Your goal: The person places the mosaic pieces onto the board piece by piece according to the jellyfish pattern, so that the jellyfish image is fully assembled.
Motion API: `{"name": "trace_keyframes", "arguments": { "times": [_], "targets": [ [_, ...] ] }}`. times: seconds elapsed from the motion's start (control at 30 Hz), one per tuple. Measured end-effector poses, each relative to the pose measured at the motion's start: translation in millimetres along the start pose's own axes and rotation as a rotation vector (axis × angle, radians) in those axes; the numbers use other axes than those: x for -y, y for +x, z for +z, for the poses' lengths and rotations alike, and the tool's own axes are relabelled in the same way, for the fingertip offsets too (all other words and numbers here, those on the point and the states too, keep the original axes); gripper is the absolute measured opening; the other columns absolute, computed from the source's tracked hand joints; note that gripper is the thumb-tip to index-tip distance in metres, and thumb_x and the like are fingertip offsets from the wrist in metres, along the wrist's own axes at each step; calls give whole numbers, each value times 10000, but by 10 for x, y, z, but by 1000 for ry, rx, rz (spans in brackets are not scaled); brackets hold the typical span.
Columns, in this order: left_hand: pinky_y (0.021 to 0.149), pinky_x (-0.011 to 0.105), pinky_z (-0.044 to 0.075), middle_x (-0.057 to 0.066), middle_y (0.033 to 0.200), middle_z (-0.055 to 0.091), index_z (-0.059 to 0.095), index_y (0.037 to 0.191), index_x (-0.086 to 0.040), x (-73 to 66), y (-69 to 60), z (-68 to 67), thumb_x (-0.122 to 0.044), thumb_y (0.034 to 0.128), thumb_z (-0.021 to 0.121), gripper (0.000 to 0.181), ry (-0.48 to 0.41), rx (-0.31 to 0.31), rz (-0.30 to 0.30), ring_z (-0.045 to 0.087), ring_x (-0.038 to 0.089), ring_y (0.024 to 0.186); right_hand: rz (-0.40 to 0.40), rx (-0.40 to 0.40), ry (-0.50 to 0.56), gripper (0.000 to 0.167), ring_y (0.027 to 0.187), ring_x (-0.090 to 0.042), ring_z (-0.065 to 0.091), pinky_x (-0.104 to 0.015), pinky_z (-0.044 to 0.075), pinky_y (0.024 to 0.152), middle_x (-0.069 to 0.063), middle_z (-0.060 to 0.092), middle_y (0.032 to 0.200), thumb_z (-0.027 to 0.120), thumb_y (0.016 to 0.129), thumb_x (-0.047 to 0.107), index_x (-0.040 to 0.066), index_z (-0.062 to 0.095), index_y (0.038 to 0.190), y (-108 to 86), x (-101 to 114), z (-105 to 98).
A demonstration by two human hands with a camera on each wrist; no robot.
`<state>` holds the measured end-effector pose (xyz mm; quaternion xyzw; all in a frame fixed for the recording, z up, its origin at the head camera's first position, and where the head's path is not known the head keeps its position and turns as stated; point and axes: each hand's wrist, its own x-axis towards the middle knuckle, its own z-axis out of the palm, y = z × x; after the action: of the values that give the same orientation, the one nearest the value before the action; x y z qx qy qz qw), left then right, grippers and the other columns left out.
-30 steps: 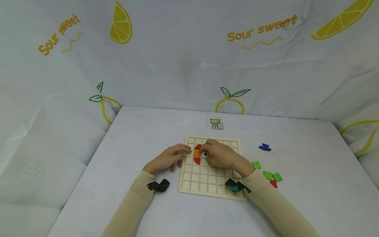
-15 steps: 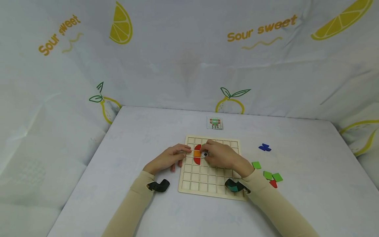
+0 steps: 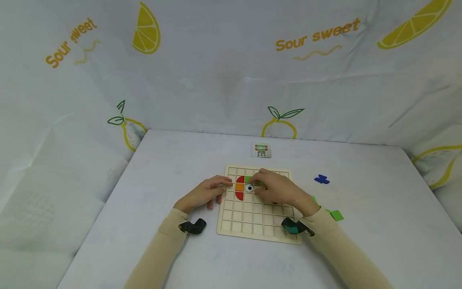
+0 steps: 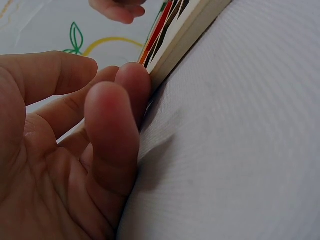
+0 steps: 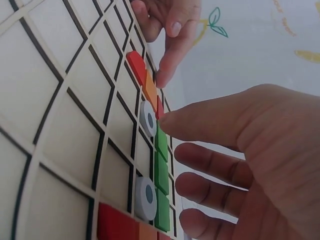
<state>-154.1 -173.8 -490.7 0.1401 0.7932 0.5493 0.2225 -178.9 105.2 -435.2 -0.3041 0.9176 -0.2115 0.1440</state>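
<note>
1. Right hand (image 3: 277,188): over the grid board (image 3: 238,226), thumb somewhat apart from the fingers, nothing visibly held. Contact with the pieces below: cannot tell.
2. Left hand (image 3: 203,194): relaxed, fingertips at the board's left edge, gripping nothing. A sideways push could slide the board over the tablecloth (image 3: 180,156), as nothing visibly pins it.
3. Eye discs (image 5: 145,198): in cells just beside the row of green tiles (image 5: 161,172), standing above the ribs. Right thumb is very near one; a low sweep could knock it loose.
4. Green tiles: on the board, side by side. A dragging fingertip could tip one or leave it straddling a rib.
5. Red pieces (image 3: 240,196) and orange square (image 3: 240,187): between the hands; a careless finger could nudge them.
6. Second red-and-orange group (image 5: 127,227): mostly covered by the right hand in the head view, so a crooked piece could go unnoticed.
7. Loose green squares (image 3: 337,215): partly behind the right sleeve (image 3: 348,241); a low arm could scatter them. Blue pieces (image 3: 322,179) nearby, lower risk.
</note>
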Motion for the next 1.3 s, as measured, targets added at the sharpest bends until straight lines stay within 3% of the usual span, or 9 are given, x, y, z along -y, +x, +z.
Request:
{"name": "trace_keyframes", "arguments": {
  "times": [0.07, 0.23, 0.5, 0.73, 1.1, 1.3],
  "targets": [
    [481, 236, 483, 68, 1190, 605, 626, 1342, -172, 5, 2, 3, -175, 1054, 518, 307, 0, -1, -4, 528, 138, 670, -12, -7, 32, 281, 899, -113, 583, -331, 531, 815, 12, 652, 1169, 683, 968, 224, 144, 695, 1238, -35, -49, -22],
    [483, 244, 483, 75, 1031, 623, 625, 1342, -162, 1, -1, 5, -189, 1053, 525, 307, -2, 3, -7, 525, 136, 662, -22, -33, 124, 248, 879, -110, 570, -279, 527, 784, 26, 665, 1113, 662, 988, 225, 132, 692, 1216, -146, -168, -67],
    [497, 251, 493, 63, 891, 631, 612, 1350, -138, -27, -10, -5, -159, 1049, 510, 319, 13, 6, 17, 539, 125, 682, 27, -93, 209, 245, 987, -183, 585, -331, 538, 822, -5, 670, 1100, 620, 1012, 206, 104, 677, 1227, -338, -343, -186],
    [496, 245, 481, 65, 825, 608, 600, 1363, -123, -23, -13, 2, -168, 1052, 510, 327, 20, 10, 5, 527, 131, 664, 59, -133, 177, 246, 990, -184, 581, -330, 519, 838, -5, 681, 1118, 614, 1017, 198, 92, 681, 1228, -520, -486, -277],
    [491, 242, 475, 59, 793, 595, 595, 1373, -136, -27, -15, 20, -183, 1050, 514, 335, 14, 7, -4, 522, 124, 653, 154, -162, 154, 271, 961, -194, 562, -227, 521, 721, -34, 665, 1076, 644, 998, 195, 72, 672, 1238, -861, -636, -390],
    [501, 243, 485, 60, 824, 609, 608, 1359, -171, -14, -14, 11, -197, 1055, 519, 318, 31, 1, -9, 528, 144, 667, 167, -186, 151, 237, 941, -190, 557, -220, 515, 723, -27, 666, 1046, 646, 995, 174, 60, 682, 1199, -991, -704, -404]
  ]
}}
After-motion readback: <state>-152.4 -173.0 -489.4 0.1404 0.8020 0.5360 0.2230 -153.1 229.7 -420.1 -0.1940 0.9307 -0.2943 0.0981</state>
